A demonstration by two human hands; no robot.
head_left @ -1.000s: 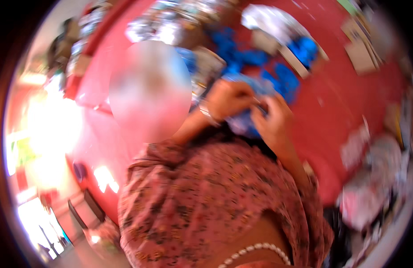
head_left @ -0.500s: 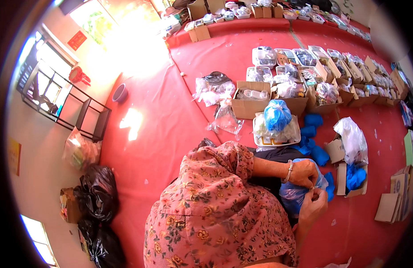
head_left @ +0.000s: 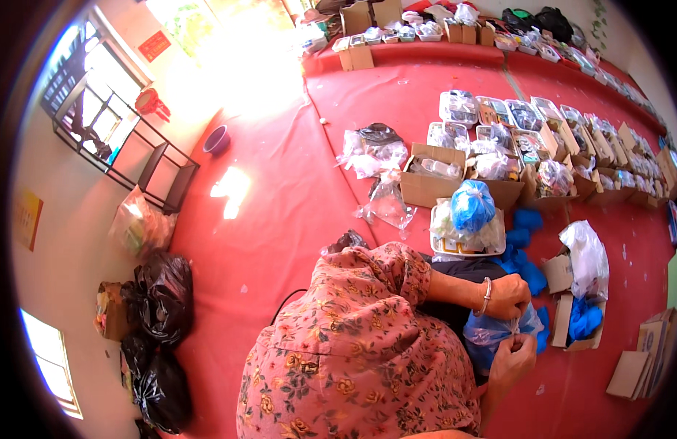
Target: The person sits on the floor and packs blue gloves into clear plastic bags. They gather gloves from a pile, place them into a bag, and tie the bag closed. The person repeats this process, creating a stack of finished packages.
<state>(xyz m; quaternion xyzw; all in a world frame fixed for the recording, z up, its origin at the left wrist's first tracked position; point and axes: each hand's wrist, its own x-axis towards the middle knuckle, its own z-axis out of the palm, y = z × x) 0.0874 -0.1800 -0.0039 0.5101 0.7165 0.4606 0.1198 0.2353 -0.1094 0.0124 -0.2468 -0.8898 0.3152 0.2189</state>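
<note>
Top of blue bag [head_left: 481,339] is pinched by left hand [head_left: 508,296] and right hand [head_left: 515,357], both grips closed; thin plastic could be torn if tugged too hard.

- On the red floor covering [head_left: 221,307], far left: a purple basin [head_left: 217,140]
- Along the left wall: a black metal rack [head_left: 183,179], a red stool [head_left: 151,102] just beside
- Near left: shiny black plastic bags [head_left: 163,391], touching a cardboard box [head_left: 115,313]
- Far right: rows of packed cardboard boxes [head_left: 428,192]
- Near right: stacked flat cardboard [head_left: 628,372]
- Right: a white plastic bag [head_left: 587,252]
</note>
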